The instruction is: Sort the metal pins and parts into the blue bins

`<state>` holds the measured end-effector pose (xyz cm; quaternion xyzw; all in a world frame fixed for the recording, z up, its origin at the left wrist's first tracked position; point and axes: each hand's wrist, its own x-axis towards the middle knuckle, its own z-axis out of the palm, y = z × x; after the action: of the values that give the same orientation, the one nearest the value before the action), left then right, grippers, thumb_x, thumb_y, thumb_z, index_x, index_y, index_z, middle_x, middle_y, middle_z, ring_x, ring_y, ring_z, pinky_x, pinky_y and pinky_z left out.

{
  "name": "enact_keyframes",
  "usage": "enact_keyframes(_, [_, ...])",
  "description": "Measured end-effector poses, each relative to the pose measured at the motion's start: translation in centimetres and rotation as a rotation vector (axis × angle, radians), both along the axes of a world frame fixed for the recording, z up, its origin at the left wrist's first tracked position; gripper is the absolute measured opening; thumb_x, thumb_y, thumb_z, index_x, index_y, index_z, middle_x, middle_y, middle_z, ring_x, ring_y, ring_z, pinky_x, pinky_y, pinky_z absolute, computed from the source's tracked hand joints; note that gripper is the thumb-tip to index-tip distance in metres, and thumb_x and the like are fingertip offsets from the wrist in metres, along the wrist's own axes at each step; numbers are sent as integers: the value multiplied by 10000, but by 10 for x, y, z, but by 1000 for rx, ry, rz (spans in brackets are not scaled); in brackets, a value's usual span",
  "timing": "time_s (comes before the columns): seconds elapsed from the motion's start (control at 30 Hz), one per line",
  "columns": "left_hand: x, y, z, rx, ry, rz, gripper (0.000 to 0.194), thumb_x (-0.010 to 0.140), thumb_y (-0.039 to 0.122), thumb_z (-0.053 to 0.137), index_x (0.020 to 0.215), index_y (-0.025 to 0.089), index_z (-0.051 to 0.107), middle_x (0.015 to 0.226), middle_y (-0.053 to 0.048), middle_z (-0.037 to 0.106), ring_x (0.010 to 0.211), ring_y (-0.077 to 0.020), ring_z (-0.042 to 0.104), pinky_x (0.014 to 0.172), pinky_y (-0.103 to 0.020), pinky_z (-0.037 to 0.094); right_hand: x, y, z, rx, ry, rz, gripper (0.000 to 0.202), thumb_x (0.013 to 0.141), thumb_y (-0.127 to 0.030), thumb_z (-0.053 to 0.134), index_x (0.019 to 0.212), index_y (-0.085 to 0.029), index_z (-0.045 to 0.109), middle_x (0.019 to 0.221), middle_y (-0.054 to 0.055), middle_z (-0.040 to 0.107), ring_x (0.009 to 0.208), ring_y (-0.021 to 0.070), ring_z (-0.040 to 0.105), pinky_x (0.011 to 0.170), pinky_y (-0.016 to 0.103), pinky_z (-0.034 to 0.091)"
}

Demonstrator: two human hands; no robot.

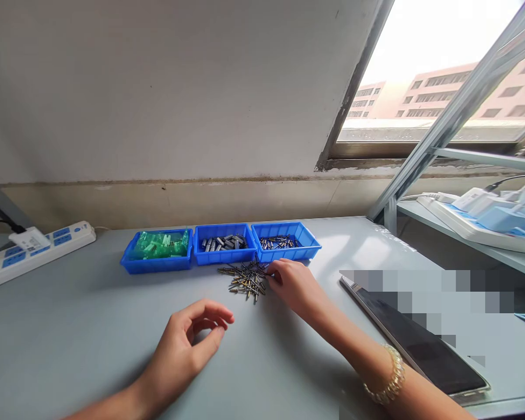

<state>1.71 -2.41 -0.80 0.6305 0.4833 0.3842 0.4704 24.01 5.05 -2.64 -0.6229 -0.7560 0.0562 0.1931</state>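
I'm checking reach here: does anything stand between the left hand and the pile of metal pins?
Nothing visible: grey tabletop lies between the left hand and the metal pins. The right hand is at the pile's right edge, not across that path.

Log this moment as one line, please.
right hand: at edge of metal pin pile, grip unclear | left hand: half-curled, apart from pile | blue bins: three in a row behind pile

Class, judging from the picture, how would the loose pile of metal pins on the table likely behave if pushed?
The pile of metal pins would probably spread unevenly, some catching, since they lie crossed at many angles. Each looks straight and slender, so likely stiff. Strays might slide or roll, as the table appears flat and smooth.
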Motion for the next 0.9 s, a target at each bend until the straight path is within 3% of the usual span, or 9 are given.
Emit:
enact_keyframes(0.33, [0,2,4,-11,-13,53,125,772,184,576,837,208,680,842,-33,702,810,-189,648,758,-274,514,-4,-10,16,61,247,44,112,749,-125,523,713,-181,614,659,28,644,605,153,590,595,293,479])
enact_keyframes(0.4, [1,2,3,-38,-50,69,146,777,208,593,899,206,673,881,-42,702,817,-190,649,741,-274,522,-10,-19,21,-42,464,143,66,751,-160,544,723,-185,599,635,8,643,576,127,594,539,248,496])
enact_keyframes(0.47, [3,1,4,-72,-92,62,183,774,226,616,949,203,663,933,-51,698,818,-188,652,717,-271,530,-20,-30,25,-272,783,266,23,724,-190,594,710,-178,581,626,6,648,554,117,600,485,221,496])
enact_keyframes(0.53, [6,0,5,-108,-126,24,187,771,229,635,954,196,656,942,-53,698,814,-187,661,713,-271,532,-30,-39,25,-518,1060,360,105,676,-195,665,691,-170,564,598,2,646,538,115,602,474,216,494])
enact_keyframes(0.6, [9,-2,8,-142,-167,-34,144,784,235,638,919,186,645,875,-43,709,801,-188,675,729,-279,529,-38,-45,22,-655,1199,416,180,638,-192,727,685,-163,555,569,-8,645,531,109,604,489,211,492])
enact_keyframes(0.7, [12,-4,11,-169,-223,-75,91,800,261,639,836,179,621,766,-24,710,781,-192,685,749,-291,522,-43,-48,17,-726,1296,450,226,633,-226,769,687,-153,562,548,-17,639,499,87,583,502,203,485])
enact_keyframes(0.9, [9,-2,10,-126,-193,48,94,741,237,681,711,173,619,698,3,654,715,-166,644,669,-246,508,-44,-47,13,-661,1243,428,202,644,-288,776,727,-142,663,667,-11,606,569,77,548,467,172,481])
